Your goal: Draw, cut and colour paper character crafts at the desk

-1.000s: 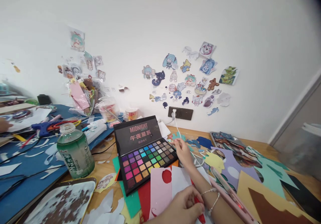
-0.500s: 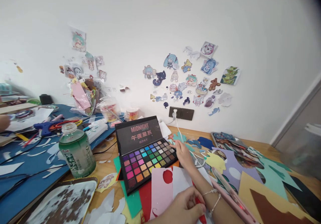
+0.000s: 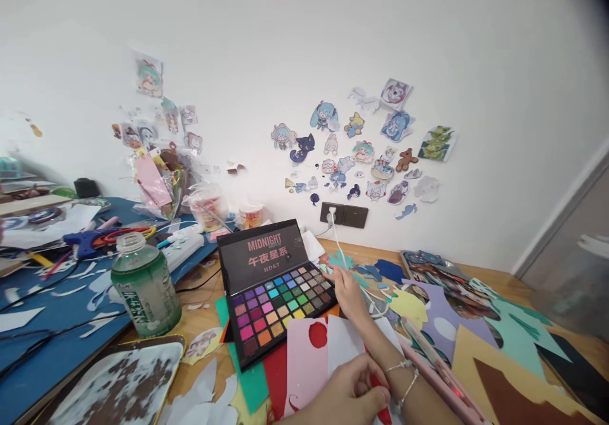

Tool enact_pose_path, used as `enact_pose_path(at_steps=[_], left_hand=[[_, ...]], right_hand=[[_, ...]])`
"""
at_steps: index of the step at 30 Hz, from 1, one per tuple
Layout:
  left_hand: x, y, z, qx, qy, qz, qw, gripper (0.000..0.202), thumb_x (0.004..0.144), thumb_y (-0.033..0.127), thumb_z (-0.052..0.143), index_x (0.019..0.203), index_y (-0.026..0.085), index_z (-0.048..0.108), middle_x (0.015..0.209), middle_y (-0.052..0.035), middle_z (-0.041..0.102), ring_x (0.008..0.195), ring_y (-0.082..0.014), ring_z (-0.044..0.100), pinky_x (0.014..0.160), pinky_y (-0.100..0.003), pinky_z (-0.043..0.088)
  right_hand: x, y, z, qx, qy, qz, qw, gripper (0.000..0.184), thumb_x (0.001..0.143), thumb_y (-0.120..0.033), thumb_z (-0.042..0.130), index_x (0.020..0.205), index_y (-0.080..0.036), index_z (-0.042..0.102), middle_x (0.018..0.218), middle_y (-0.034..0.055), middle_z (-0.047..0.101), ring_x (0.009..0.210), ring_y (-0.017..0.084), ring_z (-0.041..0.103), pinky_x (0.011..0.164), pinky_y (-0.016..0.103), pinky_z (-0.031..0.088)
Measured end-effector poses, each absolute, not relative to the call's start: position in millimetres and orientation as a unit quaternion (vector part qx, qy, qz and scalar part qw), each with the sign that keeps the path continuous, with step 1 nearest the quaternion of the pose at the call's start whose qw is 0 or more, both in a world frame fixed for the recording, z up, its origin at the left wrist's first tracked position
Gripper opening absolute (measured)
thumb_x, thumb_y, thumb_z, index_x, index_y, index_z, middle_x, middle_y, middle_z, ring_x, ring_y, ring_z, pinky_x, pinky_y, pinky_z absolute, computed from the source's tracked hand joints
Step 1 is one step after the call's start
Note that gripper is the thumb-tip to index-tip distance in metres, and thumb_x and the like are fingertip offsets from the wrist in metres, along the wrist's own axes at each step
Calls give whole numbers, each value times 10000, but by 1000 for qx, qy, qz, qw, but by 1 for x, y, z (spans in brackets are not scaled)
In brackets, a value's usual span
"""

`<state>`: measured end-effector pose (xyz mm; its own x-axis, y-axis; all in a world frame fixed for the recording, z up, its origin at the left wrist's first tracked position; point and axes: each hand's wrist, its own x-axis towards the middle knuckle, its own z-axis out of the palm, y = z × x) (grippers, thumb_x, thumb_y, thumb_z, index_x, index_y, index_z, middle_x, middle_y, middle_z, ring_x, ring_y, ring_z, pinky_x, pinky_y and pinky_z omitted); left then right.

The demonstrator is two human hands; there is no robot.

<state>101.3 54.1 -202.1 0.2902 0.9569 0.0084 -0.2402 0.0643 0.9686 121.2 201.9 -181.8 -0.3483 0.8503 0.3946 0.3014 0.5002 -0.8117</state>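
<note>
An eyeshadow palette point(image 3: 273, 311) with many coloured pans lies open, its lid tilted up at the back. My right hand point(image 3: 348, 292) reaches to its back right corner, the fingers outstretched and the tips at the pans there. At the bottom, my left hand point(image 3: 349, 387) is closed, with a red piece of paper point(image 3: 377, 384) between thumb and fingers, beside my right forearm. Below the palette are a pink sheet point(image 3: 304, 361) with a red round patch, a white sheet point(image 3: 340, 336) and green paper point(image 3: 252, 384).
A green-labelled bottle point(image 3: 146, 285) stands open at left, behind a stained tray point(image 3: 114, 380). Cables and a glue gun point(image 3: 88, 244) lie on the blue mat point(image 3: 90, 292). Coloured papers point(image 3: 442, 317) and a pink case point(image 3: 438, 374) are at right. A white cord runs to the wall socket point(image 3: 349, 215).
Both hands and the palette stay almost where they were. At the far left edge, another person's hand has mostly slipped out of view.
</note>
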Motion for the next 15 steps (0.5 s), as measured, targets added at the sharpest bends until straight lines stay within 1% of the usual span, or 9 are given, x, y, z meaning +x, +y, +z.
enact_pose_path(at_steps=[4,10,15], left_hand=[[101,53,-201,493,361,470,638,223,707,304,573,826,147,469,585,29,529,412,-53,389,389,-169,268],[101,53,-197,490,370,459,643,266,713,349,604,825,156,458,552,48,515,366,-49,371,351,-166,251],[100,52,-196,492,375,455,641,252,712,339,593,828,154,467,571,45,530,364,-37,379,345,-153,264]], right_hand=[[121,202,-182,-387,-753,327,420,382,892,-378,334,1002,-192,649,942,74,707,1065,221,563,946,315,347],[121,200,-182,-386,-759,334,404,401,906,-378,315,1088,-193,621,947,69,712,1096,215,551,964,325,334],[121,200,-181,-384,-766,329,397,420,917,-369,292,1142,-178,591,957,73,713,1114,215,543,975,338,325]])
